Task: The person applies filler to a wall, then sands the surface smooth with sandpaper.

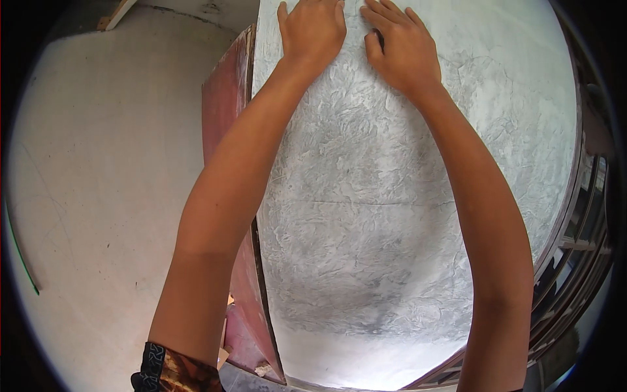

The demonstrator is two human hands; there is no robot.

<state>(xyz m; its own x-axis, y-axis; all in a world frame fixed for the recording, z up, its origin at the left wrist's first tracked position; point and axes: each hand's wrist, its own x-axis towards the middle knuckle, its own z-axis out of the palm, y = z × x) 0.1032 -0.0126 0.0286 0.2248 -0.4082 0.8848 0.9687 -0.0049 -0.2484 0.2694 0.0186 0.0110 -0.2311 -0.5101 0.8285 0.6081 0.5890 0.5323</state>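
Note:
In the upper part of the head view, both my hands reach up against a grey-white wall surface (353, 163) with a wrinkled, crinkly texture and a thin horizontal line across it. My left hand (315, 29) lies near the surface's left edge, its little finger apart from the rest; the other fingertips run out of the frame. To its right, my right hand (408, 52) rests on the same surface with the fingers stretched out and the thumb apart. A small dark patch shows between that thumb and the palm; I cannot make out what it is.
A dark red panel (225, 104) stands along the left edge of the textured surface. Beyond it is a pale plain wall (104, 163) with a green strip (23, 251). Dark window bars (575, 251) run down the right. A wooden piece (119, 14) shows at top left.

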